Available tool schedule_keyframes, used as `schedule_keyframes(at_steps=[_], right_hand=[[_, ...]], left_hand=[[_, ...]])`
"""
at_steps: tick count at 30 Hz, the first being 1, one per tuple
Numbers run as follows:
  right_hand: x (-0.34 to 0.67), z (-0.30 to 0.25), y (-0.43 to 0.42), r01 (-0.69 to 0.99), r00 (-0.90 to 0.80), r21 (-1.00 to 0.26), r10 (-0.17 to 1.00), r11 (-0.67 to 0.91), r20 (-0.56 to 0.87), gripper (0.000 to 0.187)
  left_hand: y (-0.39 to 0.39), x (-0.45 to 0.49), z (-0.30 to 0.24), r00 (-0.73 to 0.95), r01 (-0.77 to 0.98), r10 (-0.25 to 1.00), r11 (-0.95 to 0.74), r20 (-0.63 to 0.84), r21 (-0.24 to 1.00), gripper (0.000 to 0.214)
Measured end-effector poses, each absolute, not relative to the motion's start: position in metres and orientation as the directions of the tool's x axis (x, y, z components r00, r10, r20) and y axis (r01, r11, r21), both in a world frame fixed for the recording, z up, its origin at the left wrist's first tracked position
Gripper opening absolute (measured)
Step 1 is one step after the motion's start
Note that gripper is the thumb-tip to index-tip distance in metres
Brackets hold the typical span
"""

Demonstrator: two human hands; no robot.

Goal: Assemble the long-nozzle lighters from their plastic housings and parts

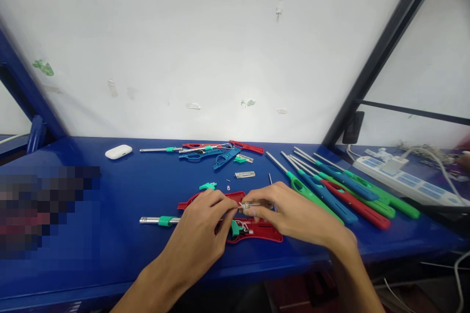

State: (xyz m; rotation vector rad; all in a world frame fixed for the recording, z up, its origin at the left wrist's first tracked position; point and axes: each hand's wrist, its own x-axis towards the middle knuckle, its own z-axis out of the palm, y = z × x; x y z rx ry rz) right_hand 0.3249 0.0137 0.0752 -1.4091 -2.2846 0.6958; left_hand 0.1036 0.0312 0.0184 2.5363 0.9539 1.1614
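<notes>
My left hand (203,227) and my right hand (282,210) meet over an opened red lighter shell (264,231) that lies on the blue table (110,234). Both pinch a small metal part (253,204) with a thin wire between their fingertips. A silver nozzle with a green collar (159,220) sticks out leftward from under my left hand. A second red shell half (235,196) lies just behind my fingers, and a loose green trigger piece (207,186) sits beyond it.
Several finished long lighters, green, blue and red (341,190), lie in a row at right. More lighter parts (213,151) sit at the back. A white earbud case (118,151) rests back left, a power strip (404,178) far right.
</notes>
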Motion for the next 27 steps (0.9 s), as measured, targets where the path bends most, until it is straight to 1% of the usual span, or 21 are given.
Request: schedule_keyframes(at_steps=[6, 13, 19, 27], right_hand=[[0.3245, 0.0737, 0.0137, 0.723, -0.437, -0.568, 0.897, 0.395, 0.068, 0.034], [0.3236, 0.0745, 0.0132, 0.735, -0.442, -0.550, 0.895, 0.397, 0.054, 0.033], [0.3227, 0.0759, 0.0111, 0.731, -0.452, -0.555, 0.891, 0.397, 0.043, 0.031], [0.3210, 0.0748, 0.0119, 0.725, -0.458, -0.548, 0.886, 0.418, 0.070, 0.032]], left_hand=[[0.0300, 0.1048, 0.0185, 0.492, 0.455, 0.591, -0.801, 0.639, 0.391, 0.023], [0.0301, 0.1045, 0.0178, 0.508, 0.432, 0.558, -0.824, 0.656, 0.367, 0.023], [0.0302, 0.1049, 0.0171, 0.517, 0.422, 0.552, -0.829, 0.654, 0.366, 0.022], [0.0301, 0.1045, 0.0166, 0.519, 0.429, 0.557, -0.826, 0.648, 0.366, 0.024]])
